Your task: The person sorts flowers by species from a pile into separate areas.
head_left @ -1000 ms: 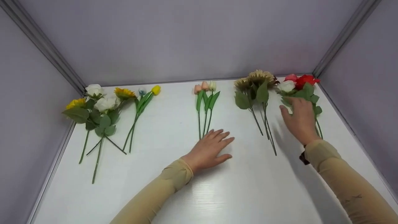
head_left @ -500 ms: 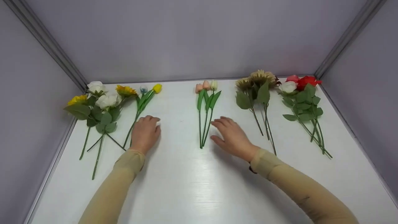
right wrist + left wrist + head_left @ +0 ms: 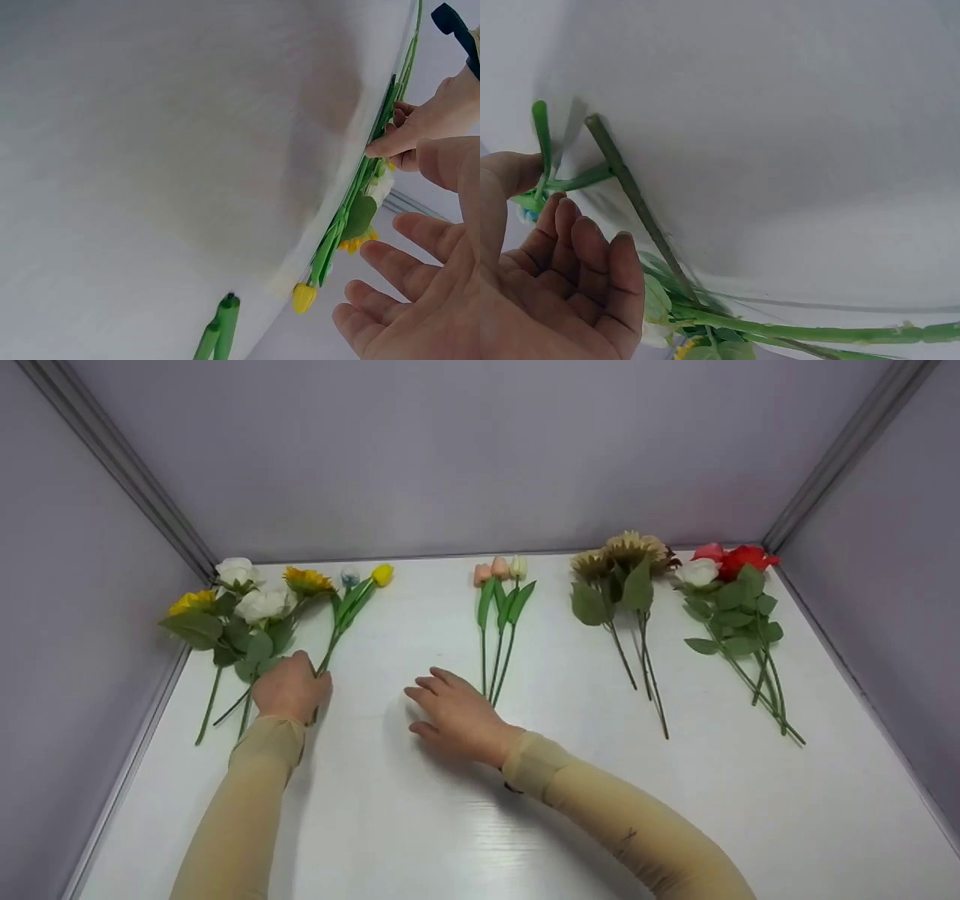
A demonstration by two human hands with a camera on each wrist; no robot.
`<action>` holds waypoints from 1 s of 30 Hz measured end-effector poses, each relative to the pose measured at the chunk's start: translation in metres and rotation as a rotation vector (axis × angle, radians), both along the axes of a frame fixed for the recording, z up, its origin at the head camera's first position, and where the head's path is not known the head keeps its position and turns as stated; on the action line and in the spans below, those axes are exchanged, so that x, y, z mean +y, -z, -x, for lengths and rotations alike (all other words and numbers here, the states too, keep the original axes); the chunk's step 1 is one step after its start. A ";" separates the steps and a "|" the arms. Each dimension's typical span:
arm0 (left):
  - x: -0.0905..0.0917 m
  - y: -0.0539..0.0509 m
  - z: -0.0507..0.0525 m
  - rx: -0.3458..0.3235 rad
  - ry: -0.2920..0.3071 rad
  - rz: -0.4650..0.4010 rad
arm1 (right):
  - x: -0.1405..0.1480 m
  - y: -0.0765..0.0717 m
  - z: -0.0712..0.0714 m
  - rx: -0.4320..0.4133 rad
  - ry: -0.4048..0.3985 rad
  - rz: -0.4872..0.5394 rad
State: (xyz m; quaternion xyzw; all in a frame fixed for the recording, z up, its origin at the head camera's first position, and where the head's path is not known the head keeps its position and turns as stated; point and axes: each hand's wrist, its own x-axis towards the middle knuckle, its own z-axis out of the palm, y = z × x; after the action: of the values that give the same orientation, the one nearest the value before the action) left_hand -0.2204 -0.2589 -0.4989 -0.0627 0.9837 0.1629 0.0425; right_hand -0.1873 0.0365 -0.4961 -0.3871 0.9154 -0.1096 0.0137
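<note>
My left hand (image 3: pixel 289 690) is at the left bunch, its thumb and forefinger pinching the green stems of the yellow tulip (image 3: pixel 382 575) and the pale blue tulip (image 3: pixel 350 577). In the left wrist view the green stems (image 3: pixel 543 139) come up between thumb and fingertips, beside a brown stem (image 3: pixel 641 206). My right hand (image 3: pixel 461 720) hovers with spread fingers over the white table, holding nothing, just in front of the pink tulips (image 3: pixel 482 576), and covers their stem ends. The right wrist view shows its relaxed fingers (image 3: pixel 394 266).
White roses (image 3: pixel 265 605) and yellow sunflowers (image 3: pixel 307 580) lie at the left. Beige flowers (image 3: pixel 634 546) lie right of centre, with red roses (image 3: pixel 746 561) and a white rose (image 3: pixel 697 573) at the far right. Grey walls (image 3: pixel 480 457) enclose the white table (image 3: pixel 405 825).
My left hand has moved left from the middle to the tulip stems and closed on them. My right hand has moved left from the red roses to the middle. The flowers lie much as before.
</note>
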 end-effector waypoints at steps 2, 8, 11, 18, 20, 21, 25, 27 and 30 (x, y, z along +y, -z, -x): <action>-0.002 -0.003 -0.001 -0.032 0.009 -0.008 | -0.006 0.000 0.000 0.012 -0.011 -0.014; -0.005 -0.010 0.002 -0.080 -0.004 -0.044 | -0.011 0.004 0.005 0.009 -0.015 -0.022; -0.007 -0.013 0.002 -0.078 -0.015 -0.093 | -0.008 0.007 0.008 -0.002 -0.013 -0.007; -0.006 -0.015 -0.003 -0.011 -0.050 -0.224 | 0.009 0.010 0.017 0.006 0.022 0.038; -0.004 -0.016 -0.005 0.017 -0.067 -0.251 | 0.014 0.010 0.020 -0.006 0.042 0.071; -0.002 -0.016 -0.006 0.032 -0.076 -0.258 | 0.017 0.010 0.021 -0.012 0.052 0.087; 0.008 -0.018 -0.008 0.082 -0.113 -0.319 | 0.029 0.009 0.026 -0.054 0.107 0.172; 0.017 -0.020 -0.008 0.088 -0.122 -0.391 | 0.036 0.008 0.029 -0.094 0.156 0.229; 0.037 -0.020 -0.010 0.077 -0.126 -0.532 | 0.049 0.004 0.035 -0.191 0.254 0.364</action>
State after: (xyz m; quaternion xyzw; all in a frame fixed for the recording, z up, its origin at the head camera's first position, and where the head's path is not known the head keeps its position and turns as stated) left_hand -0.2106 -0.2218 -0.4790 -0.1040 0.9015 0.4201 0.0096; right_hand -0.2222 0.0853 -0.5001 -0.2527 0.9165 -0.3096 0.0164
